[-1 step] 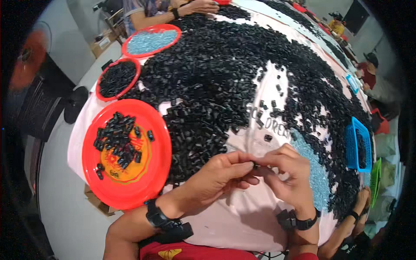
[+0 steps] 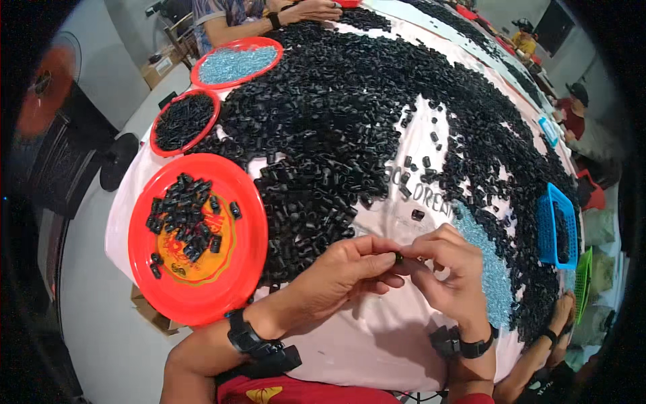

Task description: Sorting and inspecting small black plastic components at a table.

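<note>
My left hand and my right hand meet over the near part of the cloth-covered table. Between their fingertips they pinch a small black plastic piece, mostly covered by the fingers. Left of my left forearm is a large red plate with a yellow patterned centre, bearing a cluster of small black cylindrical pieces. A broad heap of similar black pieces spreads beyond my hands. Beside my right hand lies a strip of small silvery-blue pieces.
Two smaller red plates stand farther left, one with thin black parts, one with silvery-blue pieces. A blue basket and a green basket are at the right. Another person's hands work there; one more person's hand is across the table.
</note>
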Action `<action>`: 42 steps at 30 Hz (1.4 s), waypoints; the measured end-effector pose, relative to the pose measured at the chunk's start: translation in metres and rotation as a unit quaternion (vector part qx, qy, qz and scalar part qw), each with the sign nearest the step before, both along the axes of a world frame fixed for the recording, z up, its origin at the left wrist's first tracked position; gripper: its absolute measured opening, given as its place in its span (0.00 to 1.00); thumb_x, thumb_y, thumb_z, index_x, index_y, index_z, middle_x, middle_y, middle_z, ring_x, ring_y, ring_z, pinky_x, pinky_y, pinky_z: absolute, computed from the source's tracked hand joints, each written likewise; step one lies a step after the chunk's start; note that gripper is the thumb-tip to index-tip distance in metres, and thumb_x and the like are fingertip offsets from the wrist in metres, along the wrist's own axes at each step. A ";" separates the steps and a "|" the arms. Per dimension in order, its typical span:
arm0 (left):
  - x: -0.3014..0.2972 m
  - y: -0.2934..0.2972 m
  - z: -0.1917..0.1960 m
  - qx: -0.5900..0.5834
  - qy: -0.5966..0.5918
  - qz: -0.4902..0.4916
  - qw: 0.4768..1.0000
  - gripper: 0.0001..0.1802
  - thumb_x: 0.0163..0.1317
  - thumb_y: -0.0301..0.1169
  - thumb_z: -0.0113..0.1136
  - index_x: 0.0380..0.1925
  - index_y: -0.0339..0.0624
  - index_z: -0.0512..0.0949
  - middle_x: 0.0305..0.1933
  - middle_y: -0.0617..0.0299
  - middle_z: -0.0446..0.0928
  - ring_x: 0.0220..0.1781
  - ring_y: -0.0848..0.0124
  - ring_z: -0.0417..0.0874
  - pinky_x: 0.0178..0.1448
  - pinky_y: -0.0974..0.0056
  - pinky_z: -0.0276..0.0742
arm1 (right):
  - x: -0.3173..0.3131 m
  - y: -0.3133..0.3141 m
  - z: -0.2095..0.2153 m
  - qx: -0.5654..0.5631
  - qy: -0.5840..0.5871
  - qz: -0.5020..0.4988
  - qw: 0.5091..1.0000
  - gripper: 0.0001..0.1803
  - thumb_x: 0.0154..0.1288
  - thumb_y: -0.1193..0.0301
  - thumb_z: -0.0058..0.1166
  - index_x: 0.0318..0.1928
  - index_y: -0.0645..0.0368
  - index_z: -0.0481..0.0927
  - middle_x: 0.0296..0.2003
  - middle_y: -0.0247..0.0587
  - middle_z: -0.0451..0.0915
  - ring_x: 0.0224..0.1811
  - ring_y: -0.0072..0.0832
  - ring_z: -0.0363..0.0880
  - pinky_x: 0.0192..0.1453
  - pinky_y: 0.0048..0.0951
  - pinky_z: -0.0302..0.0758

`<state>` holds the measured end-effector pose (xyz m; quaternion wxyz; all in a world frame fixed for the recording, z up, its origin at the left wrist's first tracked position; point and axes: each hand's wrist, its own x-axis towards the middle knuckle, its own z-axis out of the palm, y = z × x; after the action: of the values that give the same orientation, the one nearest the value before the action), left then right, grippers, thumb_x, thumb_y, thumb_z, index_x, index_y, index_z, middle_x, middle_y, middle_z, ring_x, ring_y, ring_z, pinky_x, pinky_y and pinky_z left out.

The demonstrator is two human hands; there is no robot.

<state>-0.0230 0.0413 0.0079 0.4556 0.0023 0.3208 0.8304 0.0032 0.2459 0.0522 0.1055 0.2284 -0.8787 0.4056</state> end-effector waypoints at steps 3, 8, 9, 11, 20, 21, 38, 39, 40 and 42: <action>-0.001 -0.008 -0.006 -0.026 0.020 0.010 0.999 0.16 0.77 0.31 0.58 0.59 0.38 0.76 0.49 0.61 0.83 0.46 0.78 0.84 0.50 0.74 0.81 | 0.001 -0.001 0.002 0.009 -0.020 -0.014 1.000 0.18 0.48 0.85 0.64 0.43 0.61 0.88 0.34 0.42 0.86 0.36 0.35 0.83 0.41 0.32 0.79; 0.000 -0.007 -0.008 0.033 0.008 0.017 0.999 0.15 0.76 0.30 0.59 0.59 0.38 0.76 0.48 0.63 0.83 0.45 0.80 0.83 0.52 0.74 0.82 | 0.000 0.001 0.002 0.019 0.034 0.008 0.999 0.22 0.45 0.86 0.63 0.45 0.60 0.88 0.35 0.42 0.86 0.35 0.35 0.82 0.39 0.31 0.78; 0.000 -0.007 -0.007 0.034 0.009 0.016 0.999 0.15 0.76 0.30 0.59 0.59 0.38 0.76 0.48 0.63 0.83 0.45 0.80 0.83 0.52 0.74 0.82 | -0.001 0.002 0.001 0.020 0.035 0.008 0.999 0.22 0.45 0.86 0.63 0.45 0.60 0.88 0.35 0.42 0.86 0.35 0.35 0.82 0.39 0.31 0.78; 0.000 -0.008 -0.005 0.028 -0.031 0.017 0.999 0.15 0.76 0.30 0.59 0.59 0.39 0.76 0.49 0.61 0.83 0.45 0.79 0.84 0.52 0.74 0.83 | -0.001 0.003 -0.001 0.016 0.048 0.007 0.999 0.23 0.46 0.86 0.63 0.46 0.60 0.89 0.35 0.42 0.86 0.35 0.34 0.82 0.39 0.31 0.78; -0.006 -0.013 -0.004 -0.004 -0.017 0.081 0.997 0.14 0.76 0.29 0.59 0.57 0.41 0.75 0.51 0.56 0.84 0.47 0.74 0.87 0.50 0.73 0.84 | -0.008 0.025 -0.004 0.128 -0.041 -0.110 0.985 0.10 0.56 0.80 0.63 0.41 0.62 0.88 0.29 0.45 0.83 0.32 0.39 0.82 0.36 0.37 0.78; -0.006 -0.012 -0.004 -0.002 -0.017 0.079 0.997 0.14 0.76 0.29 0.59 0.57 0.41 0.75 0.51 0.56 0.84 0.47 0.74 0.87 0.50 0.73 0.84 | -0.007 0.025 -0.006 0.114 -0.091 -0.122 0.982 0.08 0.57 0.77 0.65 0.39 0.60 0.88 0.27 0.46 0.82 0.32 0.40 0.82 0.36 0.40 0.77; 0.001 -0.006 -0.004 -0.068 0.060 0.034 0.995 0.13 0.76 0.30 0.60 0.57 0.40 0.76 0.51 0.61 0.82 0.48 0.78 0.83 0.56 0.72 0.81 | 0.001 0.014 -0.006 -0.046 -0.219 -0.100 0.969 0.06 0.65 0.75 0.64 0.42 0.61 0.83 0.28 0.33 0.82 0.23 0.17 0.71 0.26 0.23 0.67; 0.001 -0.006 -0.005 -0.056 0.074 0.028 0.995 0.13 0.76 0.30 0.59 0.57 0.40 0.76 0.51 0.62 0.82 0.48 0.79 0.82 0.56 0.73 0.80 | 0.001 0.014 -0.011 -0.051 -0.179 -0.096 0.978 0.05 0.67 0.75 0.64 0.42 0.61 0.84 0.28 0.30 0.82 0.21 0.09 0.67 0.25 0.18 0.63; 0.002 -0.008 -0.004 -0.058 0.069 0.028 0.996 0.13 0.76 0.30 0.59 0.57 0.40 0.76 0.51 0.62 0.82 0.48 0.79 0.82 0.56 0.73 0.80 | 0.002 0.012 -0.011 -0.052 -0.185 -0.096 0.977 0.05 0.67 0.75 0.64 0.42 0.61 0.84 0.28 0.30 0.82 0.21 0.09 0.67 0.25 0.18 0.63; 0.001 -0.009 0.000 -0.076 0.084 0.028 0.993 0.14 0.76 0.30 0.59 0.57 0.40 0.77 0.50 0.63 0.82 0.48 0.80 0.82 0.55 0.74 0.80 | -0.001 0.007 -0.009 -0.077 -0.141 -0.083 0.983 0.06 0.66 0.76 0.64 0.43 0.61 0.85 0.28 0.31 0.81 0.22 0.11 0.69 0.25 0.19 0.64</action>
<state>-0.0222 0.0318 0.0081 0.4029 0.0282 0.4200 0.8127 0.0019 0.2530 0.0430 0.0309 0.0864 -0.8667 0.4903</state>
